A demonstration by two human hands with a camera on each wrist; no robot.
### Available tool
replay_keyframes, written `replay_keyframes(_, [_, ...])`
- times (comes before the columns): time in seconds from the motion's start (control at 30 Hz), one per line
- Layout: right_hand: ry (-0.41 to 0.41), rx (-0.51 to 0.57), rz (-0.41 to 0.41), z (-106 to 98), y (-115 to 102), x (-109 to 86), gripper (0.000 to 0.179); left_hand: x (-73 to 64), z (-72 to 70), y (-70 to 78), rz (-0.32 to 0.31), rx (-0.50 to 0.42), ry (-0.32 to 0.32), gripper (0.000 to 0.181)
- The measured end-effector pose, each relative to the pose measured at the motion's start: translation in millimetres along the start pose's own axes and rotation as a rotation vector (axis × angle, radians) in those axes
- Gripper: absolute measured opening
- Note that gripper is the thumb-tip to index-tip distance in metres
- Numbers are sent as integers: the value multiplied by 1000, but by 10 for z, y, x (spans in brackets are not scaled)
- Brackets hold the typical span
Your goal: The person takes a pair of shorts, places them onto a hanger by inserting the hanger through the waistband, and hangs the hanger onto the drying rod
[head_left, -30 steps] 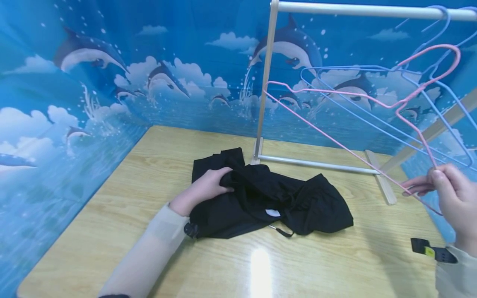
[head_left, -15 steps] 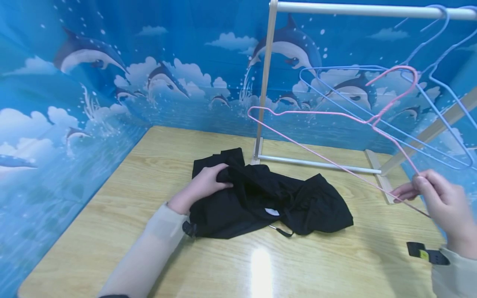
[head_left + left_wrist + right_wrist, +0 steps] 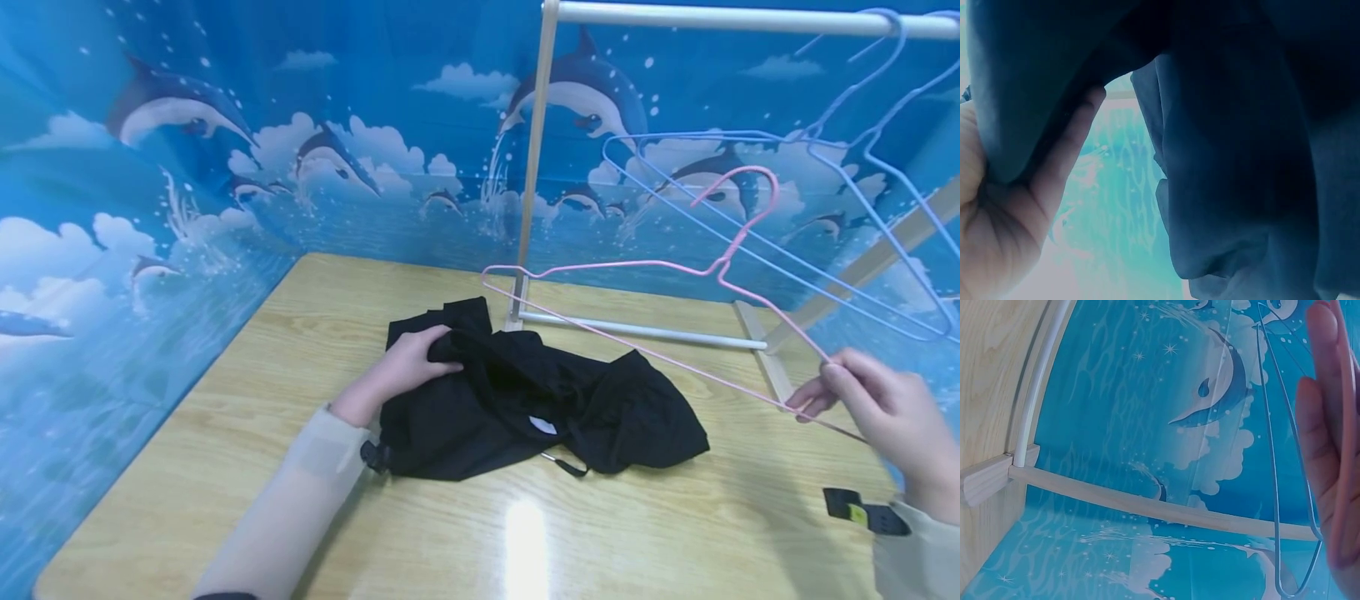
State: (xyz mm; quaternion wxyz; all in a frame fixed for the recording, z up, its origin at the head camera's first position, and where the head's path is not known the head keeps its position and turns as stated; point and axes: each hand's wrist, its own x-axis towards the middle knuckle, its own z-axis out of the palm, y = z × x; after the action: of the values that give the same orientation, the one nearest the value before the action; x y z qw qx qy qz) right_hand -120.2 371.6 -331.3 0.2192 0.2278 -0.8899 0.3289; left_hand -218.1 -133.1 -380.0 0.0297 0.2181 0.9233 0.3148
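Down drops the pink hanger (image 3: pixel 724 263), right hand (image 3: pixel 885 408) pinching it, nearer the black garment (image 3: pixel 487 417)! Left hand (image 3: pixel 408 362) grips the garment's edge, table (image 3: pixel 255 375) spreading left of it.

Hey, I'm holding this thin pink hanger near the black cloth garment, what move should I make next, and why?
Probably lower the thin pink hanger, free end first, toward the raised edge of the black cloth garment. Your right grip pinches the hanger near its other end, the free end shows above the cloth in the head view, and your left grip holds the edge.
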Motion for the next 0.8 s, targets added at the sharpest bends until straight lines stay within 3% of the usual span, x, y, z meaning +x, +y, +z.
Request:
replay_keyframes(0.23, [-16,-31,19,27,-28,-11,27,-10,-22,-45,-13,25,-13,47])
replay_keyframes(0.53, [-69,28,72,64,-57,-25,25,-3,-24,-69,-43,25,-28,51])
replay_keyframes(0.8, [-108,-24,106,89,-25,-59,26,22,-30,-82,-38,12,-27,48])
